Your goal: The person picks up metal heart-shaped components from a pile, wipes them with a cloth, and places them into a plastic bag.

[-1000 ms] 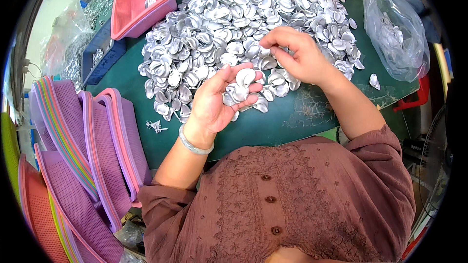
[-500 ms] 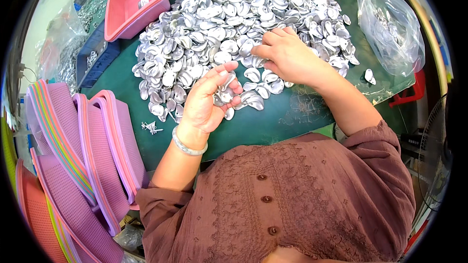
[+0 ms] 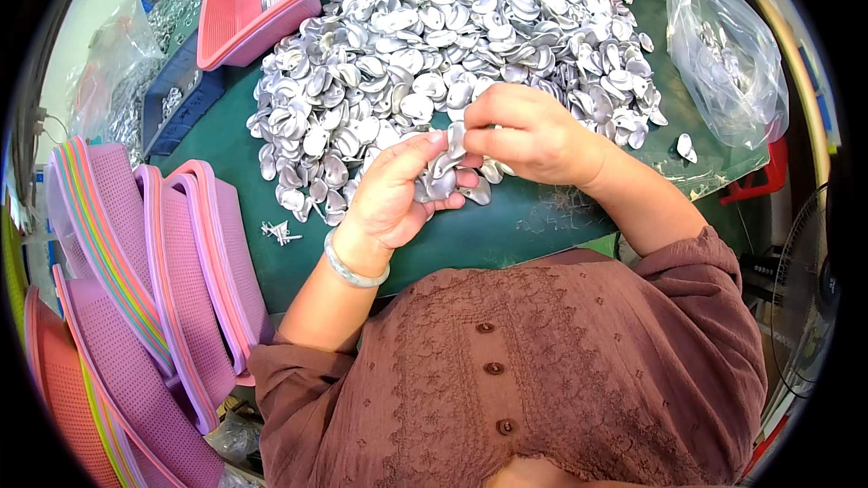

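Observation:
A large heap of silver, curved, petal-shaped metal pieces [image 3: 398, 59] covers the middle of the green tabletop [image 3: 316, 258]. At the heap's near edge my left hand [image 3: 389, 194] is turned palm up, fingers curled round several of these pieces [image 3: 440, 183]. My right hand [image 3: 533, 136] meets it from the right. Thumb and forefinger there pinch one silver petal-shaped piece [image 3: 456, 138], held right at the left thumb and fingertips. Some of the right fingers hide behind the hand.
Left of me stand stacked purple and pink perforated baskets [image 3: 203, 289]. A pink tray [image 3: 244, 14] and a blue bin [image 3: 185, 99] sit at the back left. A clear plastic bag [image 3: 732, 72] with metal pieces lies at the right, near one loose piece [image 3: 686, 147]. Small silver bits [image 3: 280, 233] lie left.
My right hand has come away from the heap toward me, and now pinches a silver petal-shaped piece against my left hand. The left hand has shifted slightly right, still cupping pieces.

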### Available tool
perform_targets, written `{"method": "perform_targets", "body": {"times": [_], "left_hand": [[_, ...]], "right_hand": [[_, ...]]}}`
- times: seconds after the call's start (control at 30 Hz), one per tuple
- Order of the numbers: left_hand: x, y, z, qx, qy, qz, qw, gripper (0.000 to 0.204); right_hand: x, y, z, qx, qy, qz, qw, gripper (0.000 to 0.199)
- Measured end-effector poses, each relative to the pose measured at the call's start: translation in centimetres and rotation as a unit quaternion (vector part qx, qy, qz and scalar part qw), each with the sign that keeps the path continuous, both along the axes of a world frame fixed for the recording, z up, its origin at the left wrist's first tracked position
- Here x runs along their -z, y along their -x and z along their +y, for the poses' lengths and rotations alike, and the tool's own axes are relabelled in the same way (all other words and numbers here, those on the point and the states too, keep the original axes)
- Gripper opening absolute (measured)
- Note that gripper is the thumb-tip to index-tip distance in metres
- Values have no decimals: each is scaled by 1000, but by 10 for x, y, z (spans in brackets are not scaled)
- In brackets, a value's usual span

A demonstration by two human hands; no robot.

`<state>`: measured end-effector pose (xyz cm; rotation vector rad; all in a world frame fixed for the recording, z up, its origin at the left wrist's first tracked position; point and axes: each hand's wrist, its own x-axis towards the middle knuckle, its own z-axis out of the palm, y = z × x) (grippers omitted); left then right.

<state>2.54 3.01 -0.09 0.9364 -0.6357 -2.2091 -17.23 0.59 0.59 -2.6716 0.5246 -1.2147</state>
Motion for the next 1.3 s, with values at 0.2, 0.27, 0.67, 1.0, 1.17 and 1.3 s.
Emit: {"method": "perform_targets", "body": {"times": [0.2, 0.27, 0.67, 1.0, 1.17, 1.3], "left_hand": [[-5, 1, 2, -52, 21, -34, 998, 20], [-7, 0, 1, -54, 21, -49, 997, 19], [1, -2, 0, -72, 7, -24, 997, 12], [10, -12, -2, -33, 29, 156, 987, 21], [14, -11, -1, -48, 21, 85, 995, 22], [1, -3, 1, -75, -8, -7, 997, 21]], "right_hand": [[2, 4, -5, 14, -83, -27, 996, 15], [6, 7, -10, 52, -106, -36, 992, 12], [15, 21, -21, 236, -10, 155, 959, 11], [13, 18, -20, 255, -8, 235, 938, 15], [17, 18, -24, 220, 20, 221, 950, 10], [13, 13, -22, 150, 30, 142, 978, 11]]}}
